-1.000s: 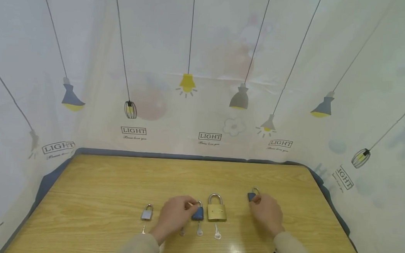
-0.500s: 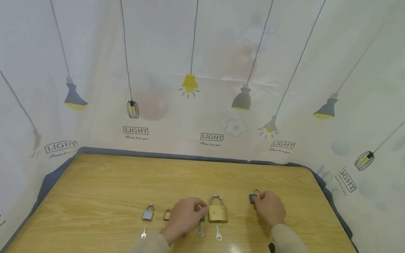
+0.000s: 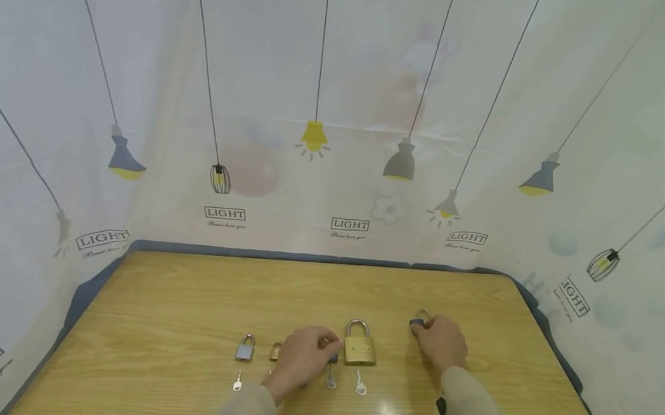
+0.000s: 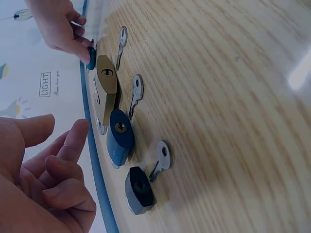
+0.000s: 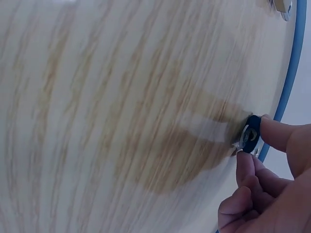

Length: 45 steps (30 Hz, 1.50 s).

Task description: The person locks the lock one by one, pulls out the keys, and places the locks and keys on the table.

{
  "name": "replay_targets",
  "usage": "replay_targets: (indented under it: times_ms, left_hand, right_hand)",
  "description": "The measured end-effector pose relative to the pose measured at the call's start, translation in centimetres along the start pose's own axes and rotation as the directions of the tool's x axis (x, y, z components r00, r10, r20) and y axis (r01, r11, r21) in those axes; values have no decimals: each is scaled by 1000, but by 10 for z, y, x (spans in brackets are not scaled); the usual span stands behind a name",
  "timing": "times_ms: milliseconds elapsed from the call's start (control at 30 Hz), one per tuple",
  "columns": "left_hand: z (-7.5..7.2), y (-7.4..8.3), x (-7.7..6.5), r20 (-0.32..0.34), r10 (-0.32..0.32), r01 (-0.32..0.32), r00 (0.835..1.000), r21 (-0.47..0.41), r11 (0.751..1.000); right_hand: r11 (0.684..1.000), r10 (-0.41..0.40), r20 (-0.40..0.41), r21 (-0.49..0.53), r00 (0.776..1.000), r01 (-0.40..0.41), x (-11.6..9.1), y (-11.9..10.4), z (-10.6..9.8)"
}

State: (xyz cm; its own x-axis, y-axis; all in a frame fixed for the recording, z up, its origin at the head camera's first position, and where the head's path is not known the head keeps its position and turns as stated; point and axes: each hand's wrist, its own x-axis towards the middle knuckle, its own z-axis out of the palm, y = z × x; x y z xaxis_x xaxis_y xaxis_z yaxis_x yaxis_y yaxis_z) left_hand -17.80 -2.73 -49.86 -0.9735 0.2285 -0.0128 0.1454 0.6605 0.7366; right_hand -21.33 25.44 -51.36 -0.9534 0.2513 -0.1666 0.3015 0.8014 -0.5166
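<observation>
My right hand [image 3: 442, 342] pinches a small blue padlock [image 5: 251, 134] between thumb and fingers at the right of the table, its shackle [image 3: 424, 313] pointing up and back. Loosely bent and holding nothing, my left hand [image 4: 53, 170] hovers over the row of padlocks. Beneath it, mostly covered in the head view, is another blue padlock [image 4: 120, 137]. Right beside its fingertips stands a large brass padlock [image 3: 360, 350]. A dark-faced padlock [image 4: 139, 190] shows only in the left wrist view.
At the row's left are a silver padlock [image 3: 245, 348] and a small brass padlock [image 3: 275, 351], partly behind the left hand. Keys lie in front, including one by the silver padlock [image 3: 238, 381] and a key [image 3: 360, 382] before the large brass one. A printed curtain surrounds the wooden table [image 3: 159, 324].
My left hand has moved right, off the small brass padlock and over the blue one toward the large brass padlock. My right hand stays at its padlock, which has tilted slightly.
</observation>
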Motion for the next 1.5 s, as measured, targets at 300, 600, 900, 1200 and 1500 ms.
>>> replay_targets:
  times_ms: [300, 600, 900, 1200, 1500]
  left_hand:
    - [-1, -4, 0, 13, -4, 4, 1000, -11, 1000]
    - [-5, -5, -3, 12, -4, 4, 1000, 5, 1000]
    - [-8, -4, -4, -4, -24, 24, 1000, 30, 999]
    - [-11, -2, -3, 14, -22, 22, 1000, -6, 1000]
    - [-22, 3, 6, 8, 52, -52, 999, 15, 999]
  right_hand:
    - [1000, -1, -24, 5, 1000, 1, 3, 3, 5]
    - [998, -12, 4, 66, 1000, 12, 1, 2, 9]
    - [999, -32, -34, 42, 999, 33, -3, -6, 9]
    - [992, -68, -40, 107, 997, 72, -8, -7, 11]
    - [934, -159, -34, 319, 987, 161, -21, -24, 12]
